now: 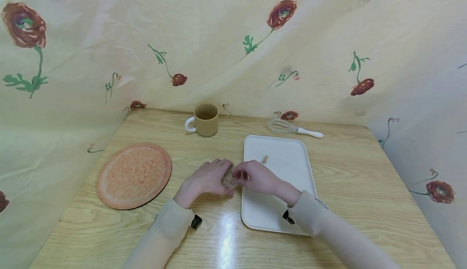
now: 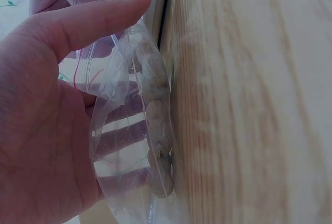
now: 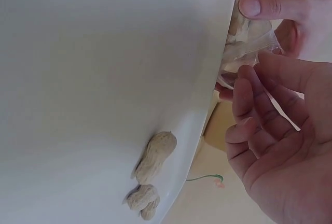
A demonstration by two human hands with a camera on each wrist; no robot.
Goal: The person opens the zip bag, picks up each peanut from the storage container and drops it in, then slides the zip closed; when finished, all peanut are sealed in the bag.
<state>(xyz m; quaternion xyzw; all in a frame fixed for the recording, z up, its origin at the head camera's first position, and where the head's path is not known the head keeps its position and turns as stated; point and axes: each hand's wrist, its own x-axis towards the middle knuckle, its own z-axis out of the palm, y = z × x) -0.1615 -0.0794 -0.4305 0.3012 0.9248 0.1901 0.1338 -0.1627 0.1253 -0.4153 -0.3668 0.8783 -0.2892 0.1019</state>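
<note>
A clear zip bag [image 2: 119,146] holding several unshelled peanuts [image 2: 158,125] lies on the table beside the tray's left edge. My left hand [image 1: 213,178] grips it, with the thumb on the near side and the fingers seen through the plastic in the left wrist view. My right hand [image 1: 260,176] reaches over the tray edge, its thumb and forefinger pinching the bag at its mouth. The right hand's other fingers are loosely curled. On the white tray [image 1: 281,196], a peanut [image 3: 155,156] lies close to a second peanut [image 3: 143,201] near the far left corner.
An orange round mat [image 1: 134,176] lies on the left of the wooden table. A tan mug [image 1: 206,121] with a white handle stands at the back. Behind the tray rests a white-handled whisk [image 1: 295,129]. A flowered curtain [image 1: 219,38] hangs around the table.
</note>
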